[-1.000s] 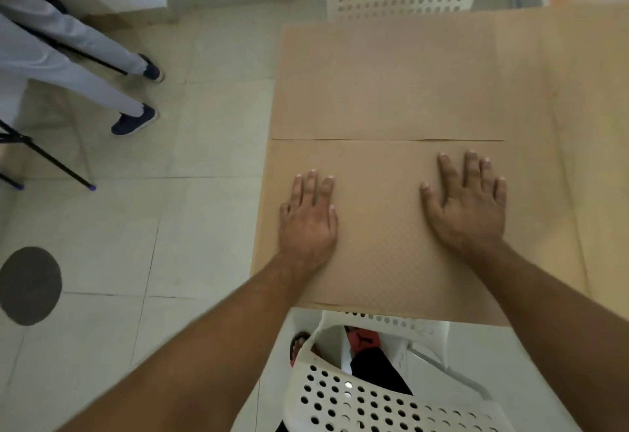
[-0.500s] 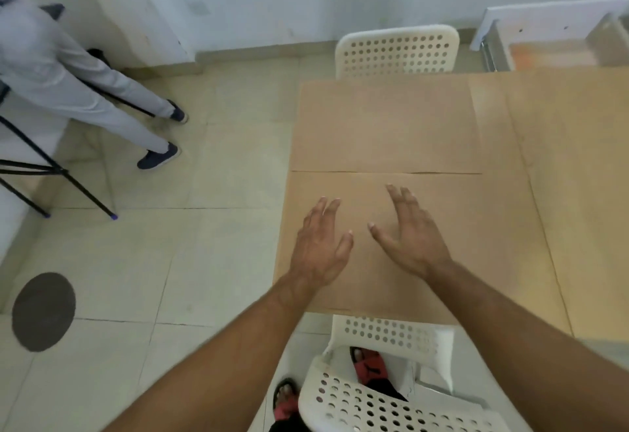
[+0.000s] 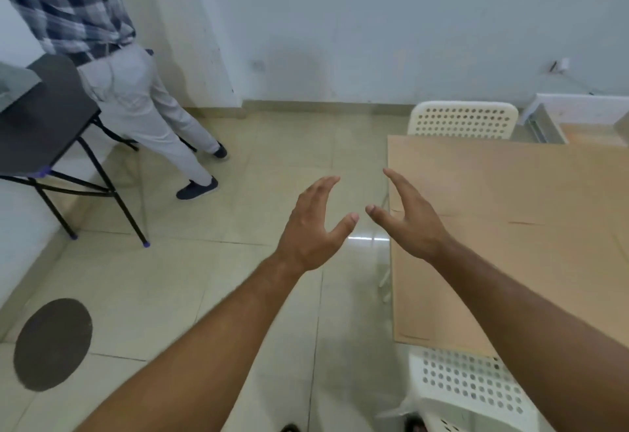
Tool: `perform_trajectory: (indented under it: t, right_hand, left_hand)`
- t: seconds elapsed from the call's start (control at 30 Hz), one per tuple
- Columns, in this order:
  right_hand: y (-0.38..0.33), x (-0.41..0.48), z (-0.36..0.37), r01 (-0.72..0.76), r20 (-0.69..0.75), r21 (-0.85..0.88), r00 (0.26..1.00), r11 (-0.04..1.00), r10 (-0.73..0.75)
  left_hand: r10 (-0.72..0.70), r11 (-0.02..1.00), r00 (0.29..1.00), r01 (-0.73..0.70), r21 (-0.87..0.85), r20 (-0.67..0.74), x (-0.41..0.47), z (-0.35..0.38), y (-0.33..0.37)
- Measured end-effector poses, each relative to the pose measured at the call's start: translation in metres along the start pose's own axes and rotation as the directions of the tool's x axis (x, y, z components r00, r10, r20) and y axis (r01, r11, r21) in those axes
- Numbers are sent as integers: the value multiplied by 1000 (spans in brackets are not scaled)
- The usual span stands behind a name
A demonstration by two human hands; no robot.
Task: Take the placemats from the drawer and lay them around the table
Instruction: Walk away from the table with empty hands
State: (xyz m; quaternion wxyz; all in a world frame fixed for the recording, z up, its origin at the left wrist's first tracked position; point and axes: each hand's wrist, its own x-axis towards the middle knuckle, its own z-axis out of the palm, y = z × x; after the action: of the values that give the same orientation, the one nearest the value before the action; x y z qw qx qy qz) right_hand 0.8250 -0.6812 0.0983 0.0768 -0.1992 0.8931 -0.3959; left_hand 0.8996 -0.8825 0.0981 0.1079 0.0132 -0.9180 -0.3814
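Change of state: one second earlier both hands pressed flat on the nearest placemat; half a second earlier they lifted and drew together; now both hang in the air, clear of the table (image 3: 578,166), and the view has swung left toward the floor. Judgement: the mat at this seat is laid and released, and the person is probably turning away toward the next step. No drawer can be identified with certainty; a pale boxlike unit at 2 o'clock may be it.

Objects, largest first:

1. Floor (image 3: 211,288): glossy pale-green tile with thin grout lines. It carries a dull, dark round patch (image 3: 52,344) at 8 o'clock.
2. Table: flat, tan, matte, at 3 o'clock.
3. Placemats: two thin rectangular tan sheets lie edge to edge along the table's left side. The near placemat (image 3: 442,295) lies at 4 o'clock, the far placemat (image 3: 452,166) at 2 o'clock. Their colour closely matches the tabletop. Any surface texture is blurred.
4. Bystander (image 3: 136,98) at 10 o'clock: checked shirt, pale trousers, beside a black folding table (image 3: 41,118).
5. Chairs: white perforated plastic. The far chair (image 3: 463,120) stands behind the table; the near chair (image 3: 473,387) is at 5 o'clock.
6. Left hand (image 3: 313,227): at centre, over the floor, fingers loosely together, thumb spread, holding nothing.
7. Right hand (image 3: 413,218): just beside the left, thumbs nearly meeting, over the table's left edge, equally unladen.
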Motion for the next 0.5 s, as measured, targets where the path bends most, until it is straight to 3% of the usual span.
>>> perform_trajectory:
  t: [0.2,0.5]
  right_hand:
    - [-73,49,29,57,-73,12,996,998,-56]
    - [-78,184,19,24,-179,30,984,999,-18]
  left_hand:
    - [52,999,997,-53,-10,-64,45,-89,-34]
    - [130,991,991,-131,-27,-27,192,-113,-70]
